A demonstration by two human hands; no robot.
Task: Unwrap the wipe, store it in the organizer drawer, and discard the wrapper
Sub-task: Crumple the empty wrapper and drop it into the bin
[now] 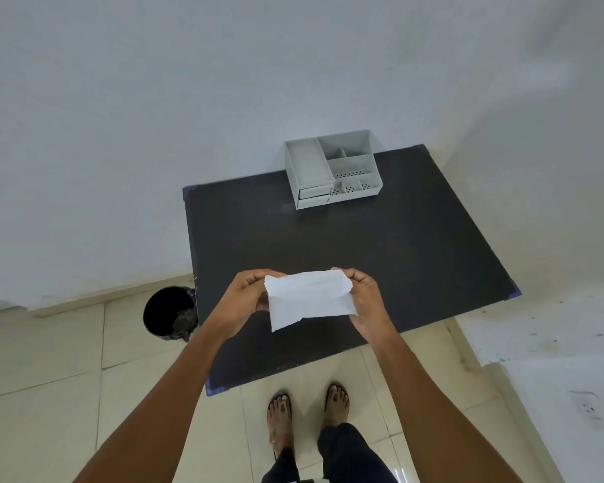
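Note:
A white wipe (309,298), partly folded, hangs in the air above the near part of the dark table (363,249). My left hand (246,296) pinches its left edge and my right hand (365,301) pinches its right edge, stretching it flat between them. The grey organizer (332,169) stands at the far edge of the table against the wall, with open compartments on top and two small drawers (314,197) at its front left, both shut. No wrapper is visible.
A black bin (170,313) stands on the tiled floor just left of the table. White walls close in behind and to the right. My feet in sandals (307,409) stand at the table's near edge.

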